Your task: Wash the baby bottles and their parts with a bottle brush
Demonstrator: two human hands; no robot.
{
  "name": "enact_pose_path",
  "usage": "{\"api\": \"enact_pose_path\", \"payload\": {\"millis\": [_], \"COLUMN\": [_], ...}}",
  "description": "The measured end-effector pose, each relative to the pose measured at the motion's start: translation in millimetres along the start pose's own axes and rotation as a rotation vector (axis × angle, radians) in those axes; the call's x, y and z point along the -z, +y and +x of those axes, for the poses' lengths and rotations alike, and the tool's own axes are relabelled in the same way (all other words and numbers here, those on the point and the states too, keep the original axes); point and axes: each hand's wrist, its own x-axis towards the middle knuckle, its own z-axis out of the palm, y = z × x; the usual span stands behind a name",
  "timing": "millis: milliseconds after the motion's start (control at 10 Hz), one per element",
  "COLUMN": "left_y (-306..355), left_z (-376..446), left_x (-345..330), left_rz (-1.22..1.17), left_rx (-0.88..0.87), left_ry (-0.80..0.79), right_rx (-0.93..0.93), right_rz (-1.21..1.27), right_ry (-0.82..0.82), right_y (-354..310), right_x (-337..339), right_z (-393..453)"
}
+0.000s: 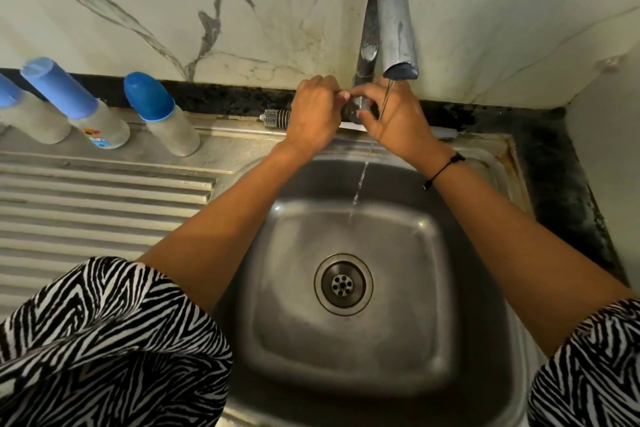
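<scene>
Steel sink basin (346,350) lies below both hands, which meet at the tap's base (362,104); the left hand (313,114) and right hand (398,121) curl their fingers around its knob, probably to adjust the thin stream falling past the right fingers. Left of the left fingers, the bottle brush (276,114) lies on the sink's back ledge. Farther left, three blue-capped baby bottles (104,114) stand unwashed on the drainboard (104,191), likely kept within reach.

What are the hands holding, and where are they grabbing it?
Both hands, left and right, grip the tap at the knob by its base. No bottle or brush is held.
</scene>
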Motion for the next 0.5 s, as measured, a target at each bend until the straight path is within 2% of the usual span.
{"api": "enact_pose_path", "payload": {"millis": [200,400,500], "left_y": [28.8,25.6,27.9], "left_z": [1.9,-5.9,-25.8], "left_x": [9.0,17.6,26.7], "left_rz": [-0.068,-0.066,-0.081], "left_rx": [0.046,-0.004,-0.015], "left_ry": [-0.094,-0.255,-0.174], "right_rx": [-0.18,-0.268,-0.306], "right_rz": [0.106,0.097,0.088], "right_ry": [0.021,-0.195,-0.127], "right_y": [-8.7,-20.9,-29.5], "right_x": [10.3,34.8,46.1], "right_z": [-5.1,-14.5,-21.1]}}
